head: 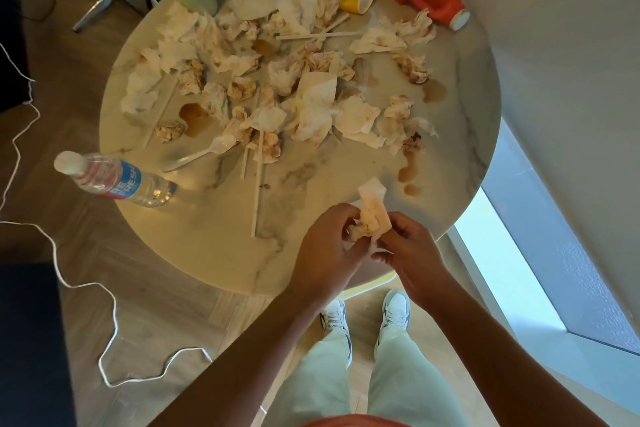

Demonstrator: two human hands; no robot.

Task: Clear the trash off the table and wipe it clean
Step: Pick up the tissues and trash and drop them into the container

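Stained tissue held in both hands over the near edge of the table; clearing barely begun.

Left hand (329,243) and right hand (407,246) both pinch one crumpled, soft tissue (372,215). Recommend balling it tight before binning, stain turned inward. The round marble-look table (207,246) carries limp stained tissues (311,107), rigid thin straws (257,198), a plastic spoon (207,151), brown liquid spills (195,118), and a clear ribbed bottle (117,180) at near left.

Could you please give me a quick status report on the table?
Both hands gripping one stained napkin. Table unwiped, napkins, straws, spills remain.
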